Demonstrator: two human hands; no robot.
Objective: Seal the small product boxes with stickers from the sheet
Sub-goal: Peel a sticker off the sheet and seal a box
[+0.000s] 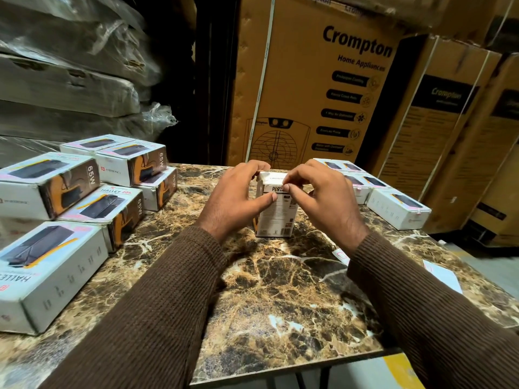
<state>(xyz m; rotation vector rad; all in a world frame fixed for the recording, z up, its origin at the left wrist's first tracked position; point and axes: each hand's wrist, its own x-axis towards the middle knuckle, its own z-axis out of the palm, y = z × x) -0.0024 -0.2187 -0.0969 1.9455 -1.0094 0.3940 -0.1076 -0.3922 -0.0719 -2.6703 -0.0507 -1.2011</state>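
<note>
A small white product box (276, 217) stands upright on end in the middle of the marble table (266, 290). My left hand (233, 197) grips its left side, thumb on the front face and fingers curled over the top edge. My right hand (317, 192) is at the box's top right corner, thumb and forefinger pinched together at the top flap edge; whether a sticker is between them I cannot tell. A white sticker sheet (341, 255) peeks out from under my right wrist.
Several white charger boxes (56, 220) are piled at the left of the table. Several more boxes (397, 207) lie in rows at the right. Another white sheet (443, 275) lies near the right edge. Large cardboard cartons (323, 88) stand behind the table.
</note>
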